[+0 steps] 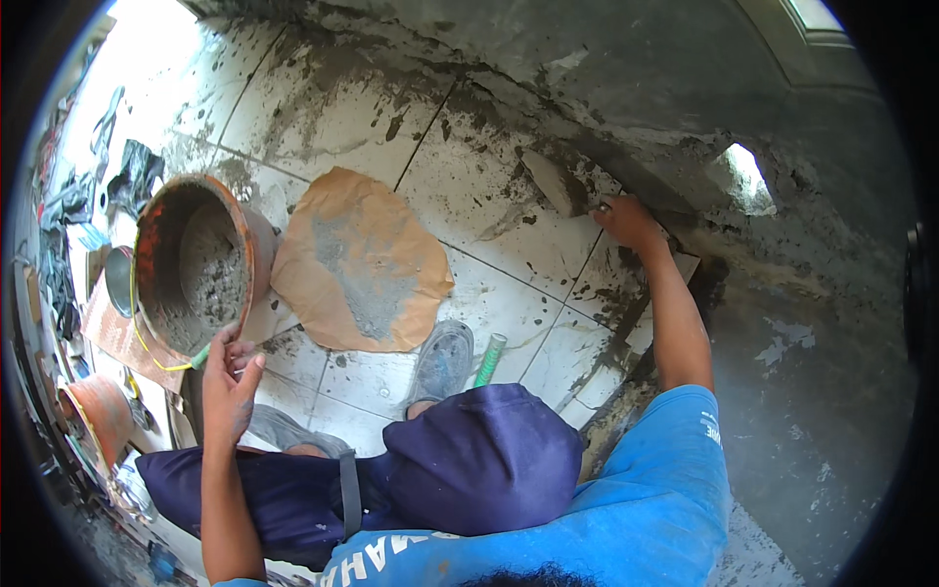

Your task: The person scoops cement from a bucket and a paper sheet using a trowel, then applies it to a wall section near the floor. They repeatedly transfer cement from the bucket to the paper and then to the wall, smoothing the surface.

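At the left, my left hand (233, 383) has its fingers curled at the green grip (201, 356) of the bucket's yellow wire handle, with the thumb standing apart. The orange bucket (256, 240) is partly filled with wet grey mortar (212, 269). My right arm reaches out to the far right, where my right hand (629, 223) is closed around a trowel's handle, mostly hidden by the fingers. The mortar-smeared trowel blade (550, 182) lies close to the tiles by the base of the wall.
Brown paper (303, 230) with grey powder lies on the splattered white tiles (514, 293). A grey cement wall (665, 78) with a bright hole (748, 179) rises at the right. A green tube (491, 359) stands by my shoe (443, 362). A second orange bucket (103, 421) and clutter sit left.
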A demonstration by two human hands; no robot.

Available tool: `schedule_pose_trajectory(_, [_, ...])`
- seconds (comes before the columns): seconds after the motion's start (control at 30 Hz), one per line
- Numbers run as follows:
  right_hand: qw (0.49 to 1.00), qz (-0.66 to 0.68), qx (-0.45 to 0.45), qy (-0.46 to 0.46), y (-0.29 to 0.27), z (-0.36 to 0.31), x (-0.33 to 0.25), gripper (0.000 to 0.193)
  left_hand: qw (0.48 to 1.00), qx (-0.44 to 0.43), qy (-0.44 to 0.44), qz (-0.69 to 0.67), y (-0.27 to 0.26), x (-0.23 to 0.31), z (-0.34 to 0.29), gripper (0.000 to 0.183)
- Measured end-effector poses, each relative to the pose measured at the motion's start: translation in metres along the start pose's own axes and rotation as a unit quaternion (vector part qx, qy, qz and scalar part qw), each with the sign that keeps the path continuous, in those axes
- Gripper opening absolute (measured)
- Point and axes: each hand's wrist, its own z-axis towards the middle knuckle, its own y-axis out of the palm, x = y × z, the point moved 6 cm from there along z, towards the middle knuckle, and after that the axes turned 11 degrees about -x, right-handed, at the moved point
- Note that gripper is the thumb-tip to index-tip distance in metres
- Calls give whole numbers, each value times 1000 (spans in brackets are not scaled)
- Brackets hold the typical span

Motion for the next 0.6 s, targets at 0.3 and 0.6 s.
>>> schedule_pose_trajectory(0.3, [999,-12,22,44,-6,50,17,44,1000,4,-6,-9,-7,1,-1,58])
schedule_pose_trajectory(0.6, [992,7,112,49,-5,8,26,49,999,2,-10,-35,-13,-6,3,58])
